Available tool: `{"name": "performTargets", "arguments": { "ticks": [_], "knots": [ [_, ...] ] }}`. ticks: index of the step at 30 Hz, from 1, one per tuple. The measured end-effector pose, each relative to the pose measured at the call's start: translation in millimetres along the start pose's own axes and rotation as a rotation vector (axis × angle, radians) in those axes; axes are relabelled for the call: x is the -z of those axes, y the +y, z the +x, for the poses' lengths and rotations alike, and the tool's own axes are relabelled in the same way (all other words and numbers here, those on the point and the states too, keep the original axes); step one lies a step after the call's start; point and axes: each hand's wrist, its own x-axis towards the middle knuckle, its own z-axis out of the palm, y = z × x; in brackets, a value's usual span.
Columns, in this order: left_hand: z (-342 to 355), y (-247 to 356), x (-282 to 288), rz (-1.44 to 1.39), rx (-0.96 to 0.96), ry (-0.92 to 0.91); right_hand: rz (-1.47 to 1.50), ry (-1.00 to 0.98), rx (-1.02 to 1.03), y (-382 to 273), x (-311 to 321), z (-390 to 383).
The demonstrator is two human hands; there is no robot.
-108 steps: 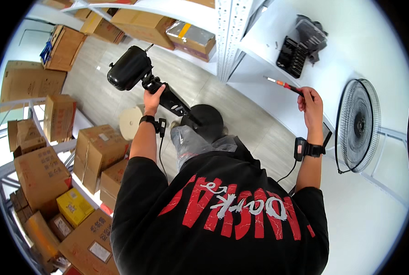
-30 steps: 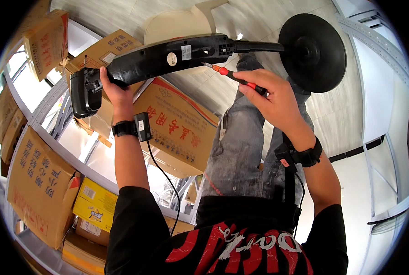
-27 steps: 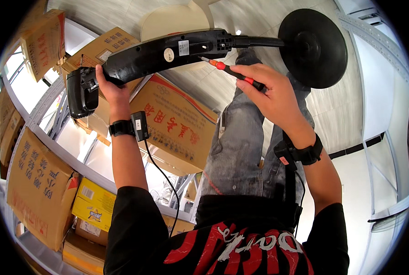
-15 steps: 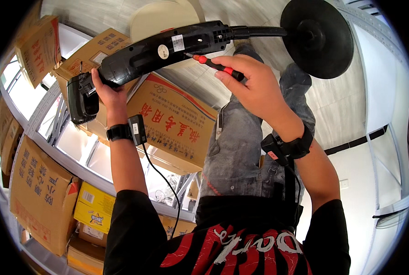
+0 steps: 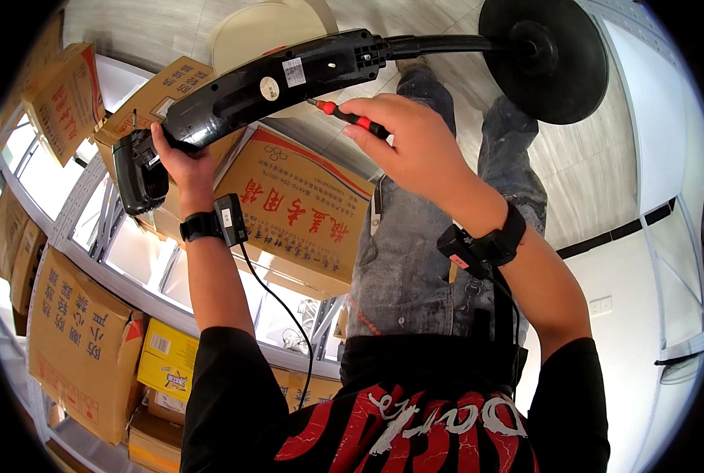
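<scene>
A long, curved black plastic device (image 5: 234, 98), with screw holes and two pale labels on its housing, stretches across the upper view. A thin black stem (image 5: 439, 46) joins it to a round black disc (image 5: 561, 59). My left hand (image 5: 182, 165) is closed around the device's left end, by a bulky black end piece (image 5: 141, 175); some fingers are hidden behind it. In my right hand (image 5: 415, 146) is a screwdriver (image 5: 352, 118) with a red and black handle, held between thumb and fingers. Its tip is at the housing's lower edge; whether it touches, I cannot tell.
Printed cardboard boxes (image 5: 289, 205) stand below the device on the left, with more boxes (image 5: 80, 347) and a yellow carton (image 5: 167, 359) on metal shelving (image 5: 92, 197). A round beige stool (image 5: 245, 35) is behind the device. Black cables (image 5: 289, 303) run from my wrist straps.
My right hand and the screwdriver have moved left along the housing's lower edge. The device has shifted slightly up and left, and my left hand keeps its grip.
</scene>
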Motion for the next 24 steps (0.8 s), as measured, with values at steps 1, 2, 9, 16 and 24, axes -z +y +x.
{"name": "performTargets", "arguments": {
  "ticks": [1,2,9,16,24],
  "knots": [
    [-0.2,0.5,-0.3,0.001,-0.007,0.013,-0.021,0.01,0.017,1.4,-4.4,-1.1],
    [0.6,0.9,1.1,0.003,-0.011,-0.001,-0.042,0.02,0.035,2.6,-8.6,-2.3],
    [-11.7,1.5,-8.1,0.004,0.013,0.029,-0.114,0.007,0.054,0.4,-14.2,0.0],
    [-16.6,-0.3,-6.0,-0.004,0.05,0.064,-0.215,0.014,0.079,-9.1,-17.5,7.4],
    [-26.0,-0.5,-11.8,-0.006,0.045,0.066,-0.284,-0.011,0.055,-21.8,-24.8,20.8]
  ]
}}
